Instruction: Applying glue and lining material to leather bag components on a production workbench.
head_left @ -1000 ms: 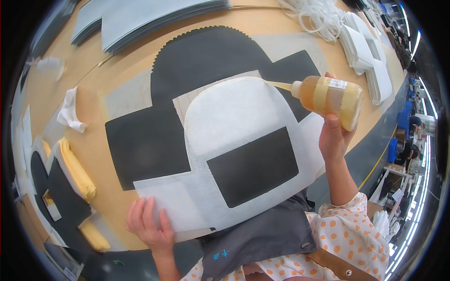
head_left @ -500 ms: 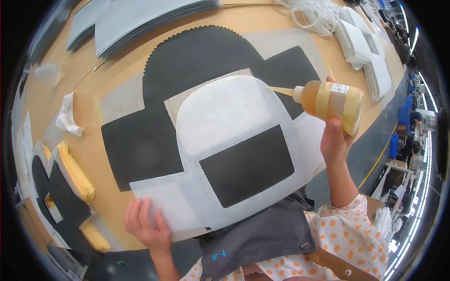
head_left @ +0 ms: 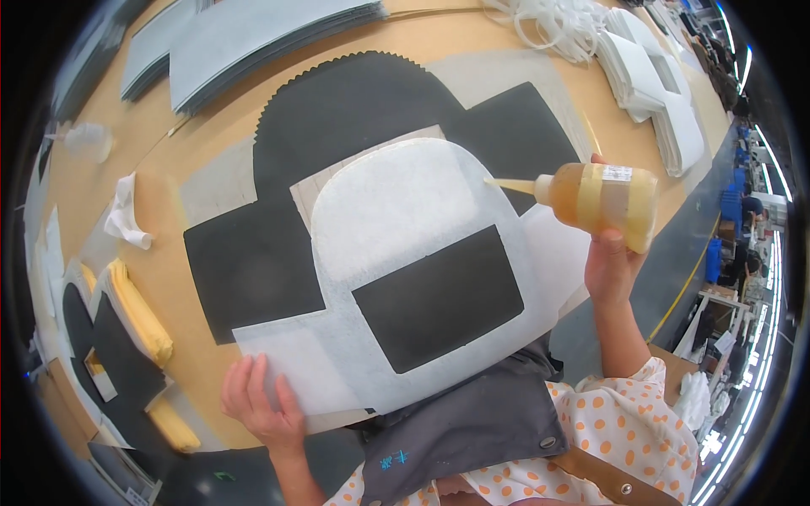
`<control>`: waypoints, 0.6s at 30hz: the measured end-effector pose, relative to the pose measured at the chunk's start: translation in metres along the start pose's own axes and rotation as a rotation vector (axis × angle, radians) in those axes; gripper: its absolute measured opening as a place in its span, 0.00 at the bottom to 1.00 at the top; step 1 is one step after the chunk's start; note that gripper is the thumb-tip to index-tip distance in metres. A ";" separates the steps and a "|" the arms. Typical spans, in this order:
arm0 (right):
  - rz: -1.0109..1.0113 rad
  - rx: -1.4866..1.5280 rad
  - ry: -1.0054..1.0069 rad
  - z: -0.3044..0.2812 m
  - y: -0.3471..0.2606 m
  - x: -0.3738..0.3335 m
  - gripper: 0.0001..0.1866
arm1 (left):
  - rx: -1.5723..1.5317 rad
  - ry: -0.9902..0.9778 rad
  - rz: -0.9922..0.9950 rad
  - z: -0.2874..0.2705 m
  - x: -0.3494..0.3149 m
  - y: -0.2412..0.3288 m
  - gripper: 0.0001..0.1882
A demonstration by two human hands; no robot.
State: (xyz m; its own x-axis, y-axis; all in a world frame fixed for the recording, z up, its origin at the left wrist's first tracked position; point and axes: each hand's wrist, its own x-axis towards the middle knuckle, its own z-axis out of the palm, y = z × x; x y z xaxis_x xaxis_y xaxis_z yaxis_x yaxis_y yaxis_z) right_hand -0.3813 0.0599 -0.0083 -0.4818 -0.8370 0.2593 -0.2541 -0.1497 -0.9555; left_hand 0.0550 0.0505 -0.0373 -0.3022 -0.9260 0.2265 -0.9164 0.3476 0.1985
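The amber bottle (head_left: 603, 202) is held on its side above the table's right part (head_left: 675, 223), gripped by the right hand (head_left: 611, 271), presumably to aim its thin nozzle (head_left: 512, 185) at the white panel's (head_left: 405, 207) curved edge (whether they touch, I cannot tell). The left hand (head_left: 268, 406) lies spread on the panel's lower-left corner, likely steadying it. The bottle hides most right-hand fingers; a grey stack (head_left: 278, 42) is cut off above.

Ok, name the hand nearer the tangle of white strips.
Right. The right hand, holding a bottle, is below the tangle in view; the left hand is farther off, lower left, touching a white sheet.
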 end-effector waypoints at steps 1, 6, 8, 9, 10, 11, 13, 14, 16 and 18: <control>0.022 0.028 -0.045 -0.004 0.000 0.002 0.43 | 0.001 -0.001 -0.002 0.000 -0.001 0.000 0.17; 0.042 0.277 -0.055 0.006 0.004 0.042 0.39 | -0.002 -0.007 -0.004 0.001 -0.003 -0.001 0.17; 0.010 0.230 -0.143 0.012 0.007 0.055 0.39 | 0.000 -0.013 -0.010 0.001 -0.002 0.001 0.17; 0.013 0.238 -0.142 0.014 0.013 0.059 0.39 | 0.007 -0.011 -0.007 0.000 -0.002 0.002 0.17; -0.029 0.218 -0.167 0.016 0.020 0.062 0.39 | 0.014 -0.011 -0.004 0.000 -0.002 0.003 0.18; -0.071 0.197 -0.193 0.019 0.024 0.063 0.40 | 0.021 -0.014 -0.004 -0.001 -0.002 0.003 0.18; -0.060 0.198 -0.208 0.022 0.027 0.065 0.40 | 0.010 -0.016 -0.007 -0.001 -0.001 0.003 0.18; -0.055 0.191 -0.222 0.023 0.026 0.066 0.40 | 0.014 -0.020 -0.004 -0.001 -0.001 0.003 0.18; -0.057 0.213 -0.230 0.026 0.024 0.068 0.40 | 0.000 -0.016 -0.012 0.000 0.000 0.004 0.18; -0.060 0.236 -0.240 0.028 0.025 0.069 0.40 | 0.008 -0.021 -0.011 0.000 0.000 0.003 0.18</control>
State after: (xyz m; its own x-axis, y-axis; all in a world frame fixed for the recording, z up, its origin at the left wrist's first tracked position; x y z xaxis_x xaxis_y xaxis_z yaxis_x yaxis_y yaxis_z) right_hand -0.3976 -0.0165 -0.0181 -0.2532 -0.9189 0.3025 -0.0614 -0.2968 -0.9530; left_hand 0.0519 0.0517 -0.0366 -0.2977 -0.9325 0.2046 -0.9218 0.3365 0.1927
